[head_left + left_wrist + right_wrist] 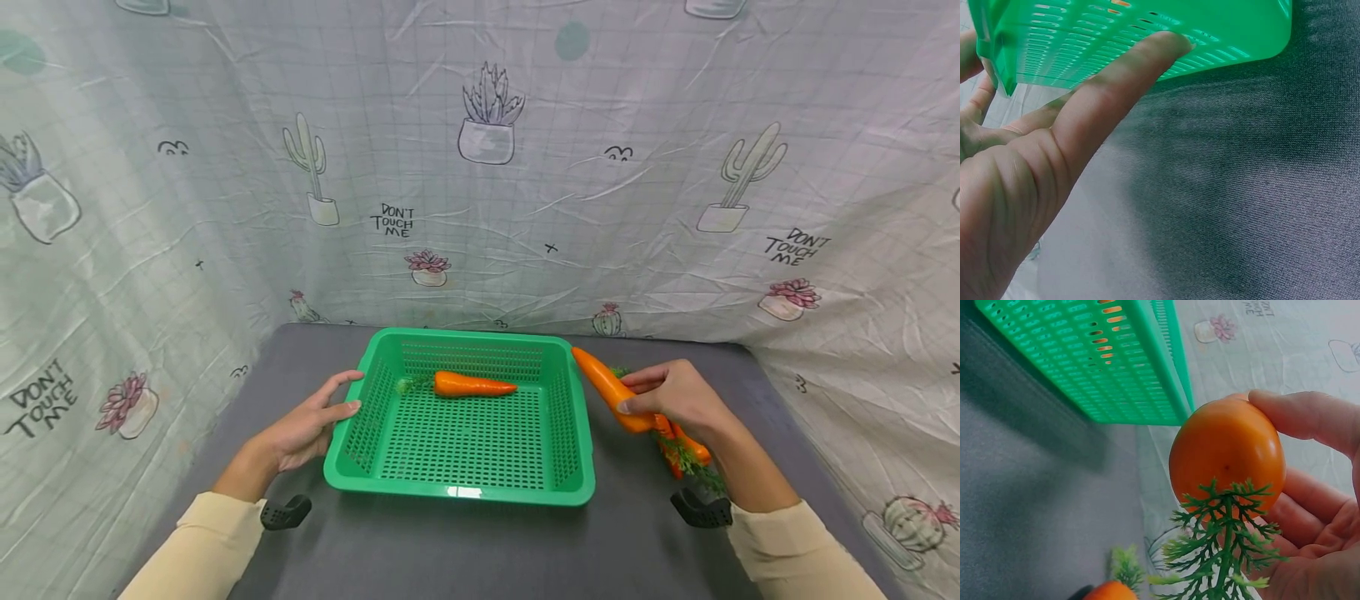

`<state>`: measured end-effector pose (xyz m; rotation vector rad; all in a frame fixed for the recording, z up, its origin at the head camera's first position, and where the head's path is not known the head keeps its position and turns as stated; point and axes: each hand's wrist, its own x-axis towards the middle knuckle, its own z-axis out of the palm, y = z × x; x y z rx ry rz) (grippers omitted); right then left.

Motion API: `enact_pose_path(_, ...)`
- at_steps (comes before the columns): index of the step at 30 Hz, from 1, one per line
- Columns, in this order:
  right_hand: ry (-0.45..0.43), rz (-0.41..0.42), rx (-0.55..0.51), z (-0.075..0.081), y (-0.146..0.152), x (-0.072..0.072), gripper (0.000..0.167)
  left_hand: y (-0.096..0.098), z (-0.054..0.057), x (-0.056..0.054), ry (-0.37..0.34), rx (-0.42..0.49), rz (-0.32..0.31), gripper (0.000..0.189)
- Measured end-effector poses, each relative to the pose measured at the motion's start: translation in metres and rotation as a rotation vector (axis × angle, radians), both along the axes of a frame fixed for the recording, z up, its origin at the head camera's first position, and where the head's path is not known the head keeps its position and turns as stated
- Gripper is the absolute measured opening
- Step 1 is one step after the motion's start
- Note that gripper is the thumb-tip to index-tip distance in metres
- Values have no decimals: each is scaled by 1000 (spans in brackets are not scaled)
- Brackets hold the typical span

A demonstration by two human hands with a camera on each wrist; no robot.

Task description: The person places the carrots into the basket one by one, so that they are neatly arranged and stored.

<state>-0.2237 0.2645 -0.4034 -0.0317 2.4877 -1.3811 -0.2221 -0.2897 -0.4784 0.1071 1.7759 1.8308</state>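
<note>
Right hand (675, 398) pinches a carrot (602, 377) by the green basket's (390, 486) right rim, left hand (309, 427) touching its left side, fingers extended, a second carrot (471, 385) inside, other carrots (694, 448) on the table (465, 550).

Grey table (465, 550), green basket (517, 497), carrots (701, 453), number unclear

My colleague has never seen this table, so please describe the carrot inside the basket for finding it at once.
On the gray table stands a green basket with slotted walls. Inside, nearer the far wall, lies an orange carrot, its tip pointing right. It alone is in the basket; the right hand holds a second carrot, and other carrots lie outside.
</note>
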Motion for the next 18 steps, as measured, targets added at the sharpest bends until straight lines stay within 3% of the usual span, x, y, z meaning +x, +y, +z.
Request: enact_pose_path(18,-1,39,-17,5,-14,-7,56,0,1,2,5,-2,-1,67)
